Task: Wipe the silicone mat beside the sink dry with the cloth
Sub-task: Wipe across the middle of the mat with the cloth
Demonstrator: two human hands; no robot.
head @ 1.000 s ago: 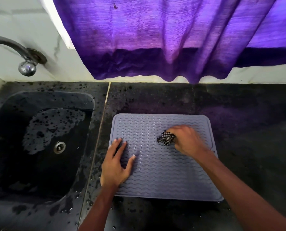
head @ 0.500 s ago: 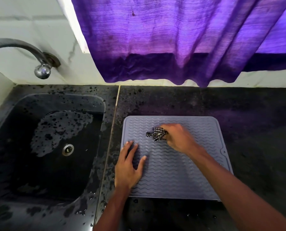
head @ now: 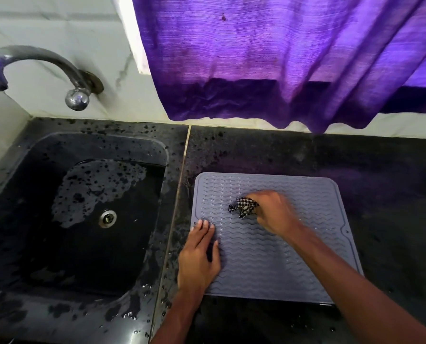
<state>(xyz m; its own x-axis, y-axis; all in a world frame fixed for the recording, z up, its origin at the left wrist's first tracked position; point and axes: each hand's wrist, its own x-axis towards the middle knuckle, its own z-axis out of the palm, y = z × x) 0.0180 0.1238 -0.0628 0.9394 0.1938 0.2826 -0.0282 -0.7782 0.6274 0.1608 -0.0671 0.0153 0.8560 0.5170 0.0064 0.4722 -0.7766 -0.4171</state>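
Head view, wiping stroke. The mat [head: 256, 269], grey with wavy ribs, lies flat on the dark worktop [head: 380, 170], just right of the sink [head: 102, 136].

The left hand [head: 199, 254] rests palm-down on the mat's left margin. Its grip is spread flat, with the fingers straight and close together and holding nothing. This placement probably pins the light sheet so that rubbing does not drag it across the wet stone.

The right hand [head: 274, 212] works the upper middle of the mat. Its grip is curled round the cloth [head: 243, 207], a checked rag bunched into a wad that sticks out to the left of the knuckles and touches the ribs. Bunching likely lets the cloth press down into the grooves. The hand is slightly blurred, which suggests a stroke in progress.

Droplets bead on the sink rim and on the worktop along the mat's near and left edges. It cannot be seen whether the ribs themselves hold water. The near half and the right side probably remain to be wiped.
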